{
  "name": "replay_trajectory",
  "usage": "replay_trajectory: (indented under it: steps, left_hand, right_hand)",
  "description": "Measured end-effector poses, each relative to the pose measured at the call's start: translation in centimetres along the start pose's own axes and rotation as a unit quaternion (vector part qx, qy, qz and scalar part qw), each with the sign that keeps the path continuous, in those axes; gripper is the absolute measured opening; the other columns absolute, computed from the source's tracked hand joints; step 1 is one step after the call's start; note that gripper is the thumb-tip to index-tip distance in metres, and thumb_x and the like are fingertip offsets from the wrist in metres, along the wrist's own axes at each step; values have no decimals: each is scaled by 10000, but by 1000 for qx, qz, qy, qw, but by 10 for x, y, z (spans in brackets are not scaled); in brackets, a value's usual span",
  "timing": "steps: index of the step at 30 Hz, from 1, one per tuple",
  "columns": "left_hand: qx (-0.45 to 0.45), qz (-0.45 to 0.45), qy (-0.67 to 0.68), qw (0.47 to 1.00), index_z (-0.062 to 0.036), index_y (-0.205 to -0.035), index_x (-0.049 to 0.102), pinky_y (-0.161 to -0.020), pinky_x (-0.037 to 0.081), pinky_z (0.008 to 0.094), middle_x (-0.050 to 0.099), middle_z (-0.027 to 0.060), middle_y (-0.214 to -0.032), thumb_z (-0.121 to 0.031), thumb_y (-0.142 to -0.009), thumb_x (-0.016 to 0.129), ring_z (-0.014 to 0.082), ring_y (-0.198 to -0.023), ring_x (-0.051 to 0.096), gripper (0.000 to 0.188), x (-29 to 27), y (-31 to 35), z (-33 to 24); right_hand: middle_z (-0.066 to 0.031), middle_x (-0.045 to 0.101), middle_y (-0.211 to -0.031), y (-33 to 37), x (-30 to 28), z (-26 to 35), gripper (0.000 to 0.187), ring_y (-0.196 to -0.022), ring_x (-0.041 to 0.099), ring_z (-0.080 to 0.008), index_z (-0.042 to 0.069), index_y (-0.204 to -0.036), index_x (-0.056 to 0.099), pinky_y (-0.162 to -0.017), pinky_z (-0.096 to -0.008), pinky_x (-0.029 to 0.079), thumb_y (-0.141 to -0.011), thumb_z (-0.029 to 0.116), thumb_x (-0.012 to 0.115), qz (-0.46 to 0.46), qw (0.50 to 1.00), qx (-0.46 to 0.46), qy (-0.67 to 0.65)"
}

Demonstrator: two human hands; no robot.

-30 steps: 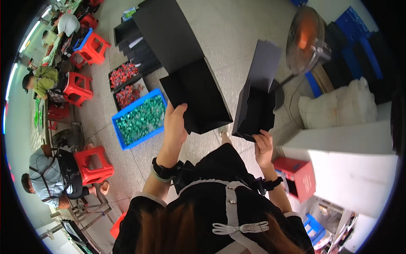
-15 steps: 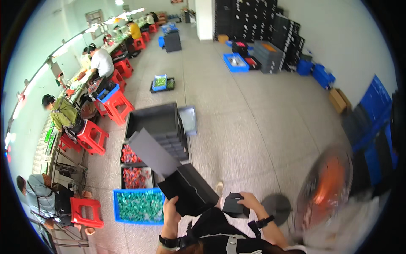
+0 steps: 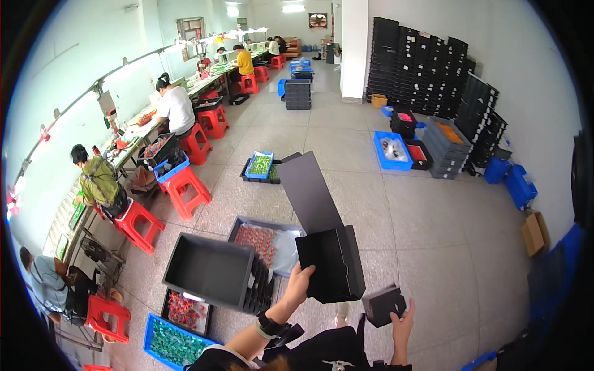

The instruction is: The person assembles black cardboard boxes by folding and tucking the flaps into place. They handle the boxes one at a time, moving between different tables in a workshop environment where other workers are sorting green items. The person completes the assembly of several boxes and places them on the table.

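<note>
My left hand (image 3: 301, 283) is closed on the left wall of a black box (image 3: 334, 263). The box is open, its long lid (image 3: 311, 191) stands up and away from me, and its dark inside shows no contents. Lower and to the right, my right hand (image 3: 403, 318) grips a smaller dark box (image 3: 383, 305) by its right side, with thumb and fingers around the edge. The two boxes are apart, both held in the air in front of my body.
At left stand stacked black crates (image 3: 213, 269), a grey tray of red pieces (image 3: 255, 242) and a blue tray of green pieces (image 3: 176, 343). Ahead lies a blue tray (image 3: 260, 164). People sit on red stools (image 3: 139, 226) along the left bench. Tall black crate stacks (image 3: 411, 68) line the far right.
My view has swung left and lifted, with the crates now nearer and the fan out of view. Both boxes stay in my hands and sit further right in view.
</note>
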State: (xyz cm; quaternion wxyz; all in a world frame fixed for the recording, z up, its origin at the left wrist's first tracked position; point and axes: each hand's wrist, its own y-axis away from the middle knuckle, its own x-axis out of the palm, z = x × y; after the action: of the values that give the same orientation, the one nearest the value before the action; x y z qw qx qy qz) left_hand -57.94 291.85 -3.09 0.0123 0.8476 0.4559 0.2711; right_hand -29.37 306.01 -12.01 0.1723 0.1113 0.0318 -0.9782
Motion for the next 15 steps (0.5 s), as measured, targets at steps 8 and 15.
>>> replay_trajectory:
  steps: [8,15]
  left_hand:
    - [94,-130,-54,986,31,-1151,473,-861,389,302,575,109,-1031,-8,-796,436,190,-971,522,360,58,-250,-15]
    - [148,-111,-379,907,-18,-1295,339,-950,345,355,477,246,-1194,-24,-803,388,351,-1137,449,495,120,-436,-74]
  right_hand:
    - [-101,562,-820,-338,92,42,265,-763,566,-217,49,-996,599,-672,-275,474,-732,42,611,112,976,79,171]
    - [-94,491,-842,-577,273,111,255,-769,539,-196,38,-970,621,-612,-250,454,-758,175,659,223,962,-121,99]
